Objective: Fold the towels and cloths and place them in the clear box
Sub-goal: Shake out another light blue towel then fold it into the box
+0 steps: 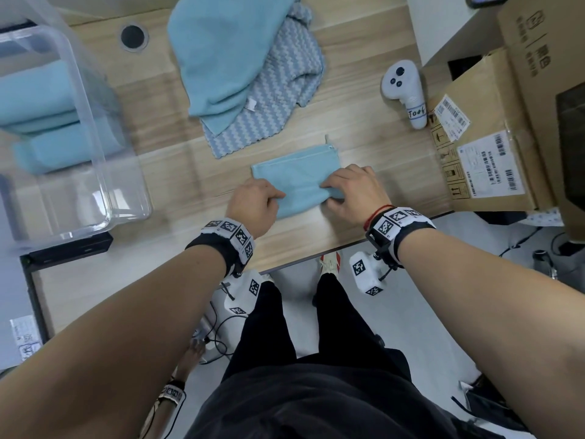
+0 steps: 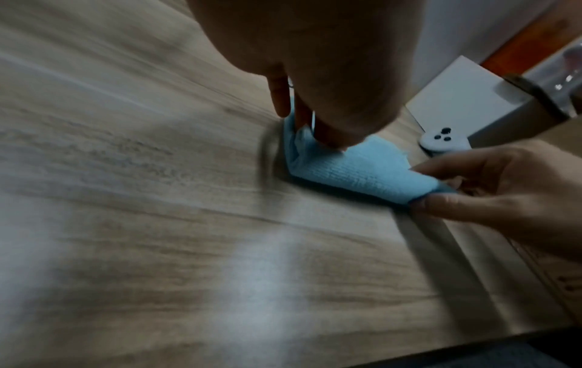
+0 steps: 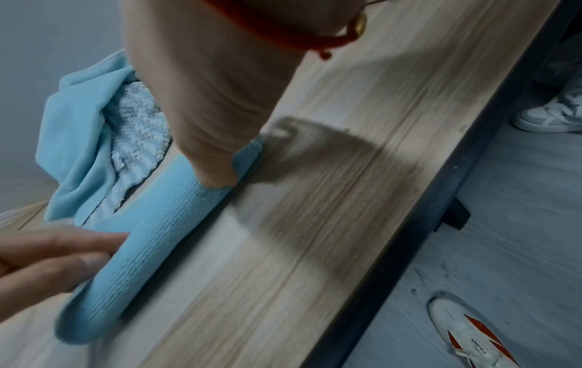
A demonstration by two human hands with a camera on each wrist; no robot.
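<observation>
1. the left hand point(image 1: 254, 202) has its fingers curled, pinching the near left end of a small light blue folded microfibre cloth point(image 1: 300, 179); in the left wrist view the fingertips point(image 2: 330, 139) press into the cloth point(image 2: 362, 169) at its corner.
2. the right hand point(image 1: 351, 193) pinches the near right end of the same cloth, thumb below and fingers above, with the fabric rolled over between them point(image 2: 472, 189).
3. the cloth lies flat on the pale wood-grain table point(image 1: 177, 172) near its front edge; its near edge is lifted into a rounded fold point(image 3: 163, 224) between the two hands.
4. behind the cloth, well apart from the hands, a plain light blue terry towel point(image 1: 221, 58) lies crumpled on top of a blue and white zigzag-patterned cloth point(image 1: 285, 99).
5. the clear plastic box point(image 1: 91, 147) stands at the left of the table and holds folded light blue towels point(image 1: 41, 99).
6. to the right stand a white handheld controller point(image 1: 405, 90) and an open brown cardboard carton point(image 1: 493, 131); nothing lies between the hands and the cloth.
7. both forearms reach forward from the table's front edge, wrists bearing black bands with printed markers, palms facing down.
</observation>
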